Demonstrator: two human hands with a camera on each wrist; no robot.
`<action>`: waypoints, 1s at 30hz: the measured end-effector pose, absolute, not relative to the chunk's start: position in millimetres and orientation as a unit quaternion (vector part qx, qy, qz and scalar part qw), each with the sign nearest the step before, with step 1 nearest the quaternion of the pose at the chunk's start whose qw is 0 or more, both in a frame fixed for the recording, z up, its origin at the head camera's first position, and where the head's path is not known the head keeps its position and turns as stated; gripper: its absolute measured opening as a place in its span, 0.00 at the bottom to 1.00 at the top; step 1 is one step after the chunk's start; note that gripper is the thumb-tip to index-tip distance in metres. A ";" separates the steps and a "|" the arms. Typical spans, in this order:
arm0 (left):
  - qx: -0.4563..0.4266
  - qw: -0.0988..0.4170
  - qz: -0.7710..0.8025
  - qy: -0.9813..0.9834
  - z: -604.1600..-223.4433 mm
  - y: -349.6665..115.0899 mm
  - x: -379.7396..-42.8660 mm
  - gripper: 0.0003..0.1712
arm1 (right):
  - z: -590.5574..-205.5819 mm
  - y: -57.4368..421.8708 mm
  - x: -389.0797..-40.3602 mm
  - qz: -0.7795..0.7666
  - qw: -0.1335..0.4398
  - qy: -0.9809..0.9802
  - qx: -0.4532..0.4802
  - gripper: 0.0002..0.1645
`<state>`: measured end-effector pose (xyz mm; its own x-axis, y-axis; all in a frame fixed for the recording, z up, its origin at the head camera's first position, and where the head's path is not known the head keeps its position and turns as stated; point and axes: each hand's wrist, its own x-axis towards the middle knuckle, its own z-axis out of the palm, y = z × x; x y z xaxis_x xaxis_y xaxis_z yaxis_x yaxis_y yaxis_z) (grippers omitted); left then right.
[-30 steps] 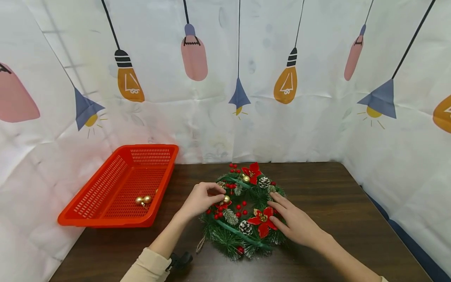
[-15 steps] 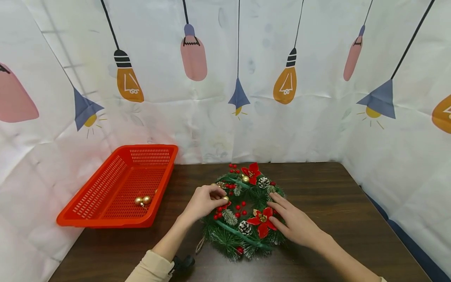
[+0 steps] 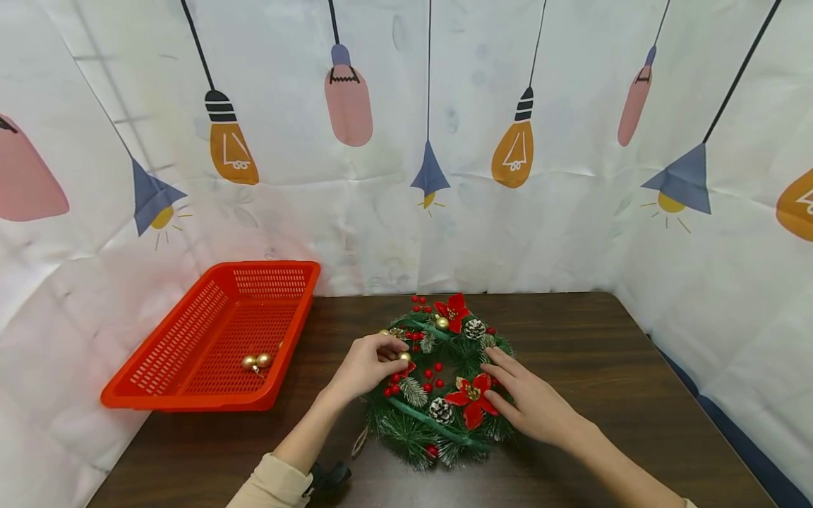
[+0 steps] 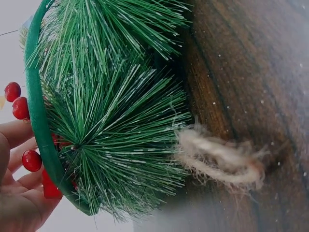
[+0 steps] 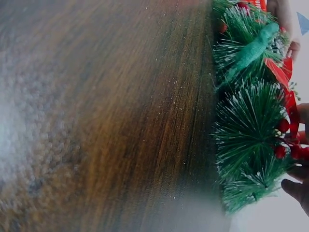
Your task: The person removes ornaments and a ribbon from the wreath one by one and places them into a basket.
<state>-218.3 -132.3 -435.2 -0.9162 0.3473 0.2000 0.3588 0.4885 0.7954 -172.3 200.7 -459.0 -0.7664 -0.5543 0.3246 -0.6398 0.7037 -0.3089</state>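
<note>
A green pine wreath [image 3: 409,430] with red poinsettias, berries and pine cones lies on the table. At its left inner side my left hand [image 3: 365,363] pinches a small gold bauble [image 3: 404,358] between thumb and fingers, close over a red petal. On the wreath's right side my right hand [image 3: 533,402] rests with fingers spread and fairly straight, beside a red poinsettia [image 3: 473,401]. Another gold bauble [image 3: 441,323] sits by the far poinsettia. The left wrist view shows the green band [image 4: 41,116] and a twine loop [image 4: 219,159] at the wreath's edge.
A red plastic basket [image 3: 190,403] stands to the left, with gold baubles [image 3: 263,360] inside. The dark wood table [image 3: 610,367] runs back to a white curtain [image 3: 381,233] printed with lamps. Below the left forearm is a black wrist strap [image 3: 330,475].
My left hand has shifted slightly down, and its fingers now cover more of the gold bauble. The right hand keeps its place on the wreath.
</note>
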 end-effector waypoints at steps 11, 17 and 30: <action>-0.199 0.017 -0.503 -0.841 -432.7 -141.9 -214.5 0.14 | -460.4 200.1 -172.7 0.203 0.124 -0.912 0.333 0.30; -0.187 0.029 -0.523 -0.831 -432.3 -145.3 -212.6 0.14 | -460.9 199.8 -173.4 0.211 0.105 -0.915 0.327 0.31; -0.165 -0.005 -0.570 -0.805 -423.5 -156.3 -203.4 0.15 | -461.2 197.9 -175.4 0.221 0.111 -0.906 0.342 0.33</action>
<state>-203.4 -156.3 -423.5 -0.9455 0.2715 0.1799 0.2599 0.2961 0.9191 -175.4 197.9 -461.2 -0.7413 -0.5712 0.3525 -0.6694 0.6680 -0.3251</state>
